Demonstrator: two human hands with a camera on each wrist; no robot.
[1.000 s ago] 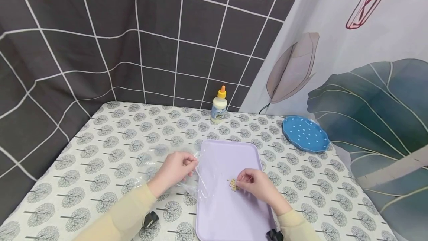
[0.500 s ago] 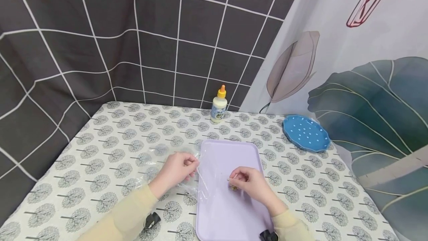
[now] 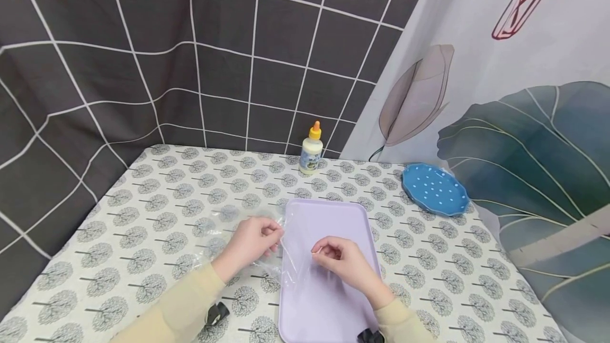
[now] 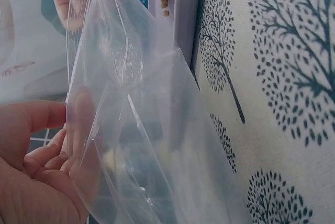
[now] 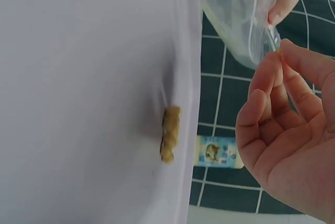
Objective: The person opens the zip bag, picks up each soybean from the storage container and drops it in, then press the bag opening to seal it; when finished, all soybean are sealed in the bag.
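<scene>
My left hand (image 3: 252, 240) pinches the edge of a clear plastic zip bag (image 4: 131, 109), which hangs over the left side of the lilac tray (image 3: 329, 216). Over that tray, close to the bag's mouth, my right hand (image 3: 348, 263) pinches a tiny tan bean (image 5: 280, 52) between thumb and forefinger; only a sliver of it shows. Several yellow-brown beans (image 5: 170, 132) lie in a small cluster on the tray. The right hand hides them in the head view. The bag looks see-through, with ridged zip lines along its mouth.
Behind the tray stands a glue bottle (image 3: 311, 155) with a yellow and orange cap. At the table's far right lies a blue dish (image 3: 436, 189) with white dots. A dark gridded curtain (image 3: 229, 78) hangs along the back of the patterned tablecloth (image 3: 157, 263).
The right hand has lifted away from the bean cluster and moved left toward the bag, with a bean in its fingertips. My left hand and the bag have stayed nearly still.
</scene>
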